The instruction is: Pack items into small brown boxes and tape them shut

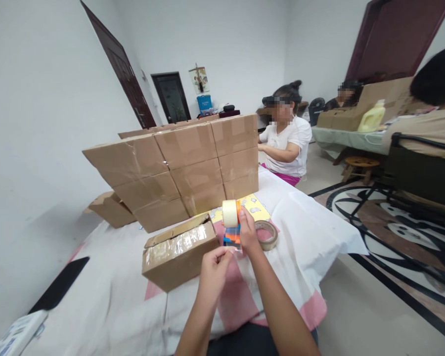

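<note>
My right hand (248, 230) is wrapped round a tape dispenser (233, 236) with blue and orange parts, which carries a roll of pale clear tape (229, 213). Just to its left, my left hand (214, 269) pinches at the end of the tape, close to the dispenser's lower end. A cardboard box (180, 262) lies beside my left hand, with shiny tape along its top and a flap edge slightly raised. Right of my right wrist rests a roll of brown tape (272, 242).
Taped cardboard boxes (196, 168) are stacked along the table's far side. An opened box (113, 208) stands left of them. A yellow patterned sheet (254, 205) lies on the white cloth (292, 222). One co-worker (287, 141) sits beyond the stack; others sit at a table on the right.
</note>
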Action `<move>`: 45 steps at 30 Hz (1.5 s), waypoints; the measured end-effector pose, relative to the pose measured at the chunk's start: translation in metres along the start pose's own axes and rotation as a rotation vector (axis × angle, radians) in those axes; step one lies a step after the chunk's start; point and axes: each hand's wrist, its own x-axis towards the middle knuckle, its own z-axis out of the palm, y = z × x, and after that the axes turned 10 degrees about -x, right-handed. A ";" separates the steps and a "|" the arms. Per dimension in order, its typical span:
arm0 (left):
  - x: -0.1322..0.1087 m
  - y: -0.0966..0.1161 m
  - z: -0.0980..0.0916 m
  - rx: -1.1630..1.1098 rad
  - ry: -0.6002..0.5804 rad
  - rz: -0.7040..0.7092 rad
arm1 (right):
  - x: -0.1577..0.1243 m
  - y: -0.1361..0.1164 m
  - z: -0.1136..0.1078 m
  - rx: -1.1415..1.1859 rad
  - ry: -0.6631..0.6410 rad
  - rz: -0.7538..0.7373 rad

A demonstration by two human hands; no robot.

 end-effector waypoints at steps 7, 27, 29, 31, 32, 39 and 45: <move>-0.006 -0.014 0.000 0.018 0.014 -0.006 | 0.004 0.001 -0.001 0.042 -0.008 0.025; -0.005 -0.019 0.008 -0.075 0.002 -0.065 | 0.016 0.004 -0.006 0.039 -0.045 -0.047; -0.004 -0.020 0.010 -0.097 0.013 -0.075 | 0.018 0.003 -0.007 0.037 -0.118 -0.083; -0.003 -0.023 0.011 -0.098 0.022 -0.080 | 0.019 0.001 -0.007 0.012 -0.154 -0.098; -0.003 -0.024 0.012 -0.093 0.021 -0.079 | 0.019 0.000 -0.007 -0.011 -0.162 -0.101; -0.003 -0.032 0.014 -0.080 0.009 -0.083 | 0.015 -0.009 -0.010 -0.055 -0.193 0.008; -0.004 -0.027 0.015 -0.053 0.008 -0.078 | 0.014 -0.010 -0.014 -0.004 -0.187 0.073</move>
